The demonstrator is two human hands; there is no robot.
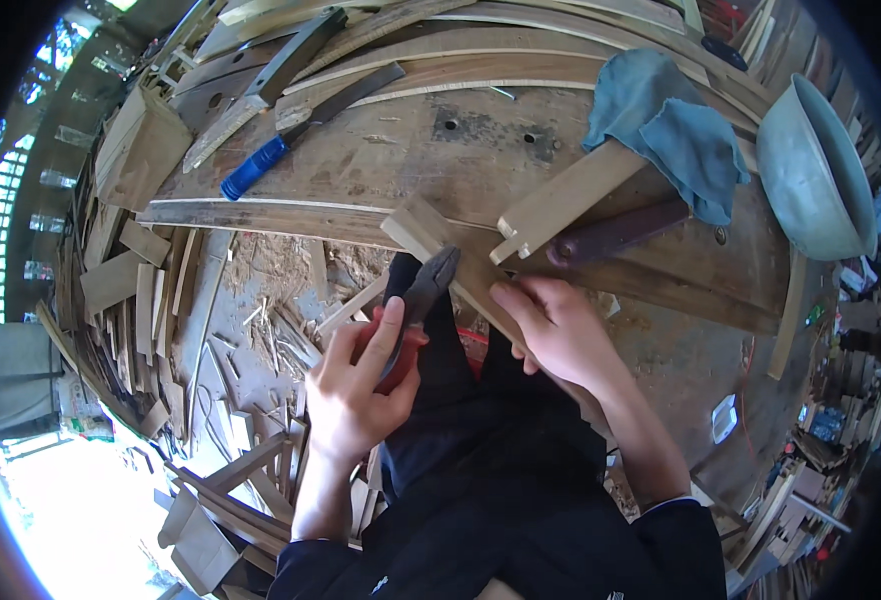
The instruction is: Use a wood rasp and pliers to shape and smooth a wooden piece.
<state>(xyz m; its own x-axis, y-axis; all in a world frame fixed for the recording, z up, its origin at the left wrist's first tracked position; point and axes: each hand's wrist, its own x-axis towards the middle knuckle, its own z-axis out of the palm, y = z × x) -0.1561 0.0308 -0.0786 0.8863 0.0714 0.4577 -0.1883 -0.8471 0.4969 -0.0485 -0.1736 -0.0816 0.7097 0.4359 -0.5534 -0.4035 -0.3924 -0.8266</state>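
My left hand (pixel 361 385) is closed around the red handles of pliers (pixel 428 290), whose dark jaws point up and right, over a pale wooden piece. My right hand (pixel 556 330) grips that wooden piece (pixel 413 228), which slants from the bench edge down toward my lap. Just beyond it on the bench lie a notched wooden board (pixel 556 205) and a dark purplish bar (pixel 621 235). A blue cloth (pixel 691 160) drapes over the notched board's far end.
The worn bench (pixel 371 170) holds a blue-handled blade tool (pixel 253 167), a saw-like tool (pixel 294 60), curved boards (pixel 481 35) and a pale bowl (pixel 811 170). Wood offcuts (pixel 121 280) pile at the left; shavings (pixel 281 300) and scraps lie on the floor below.
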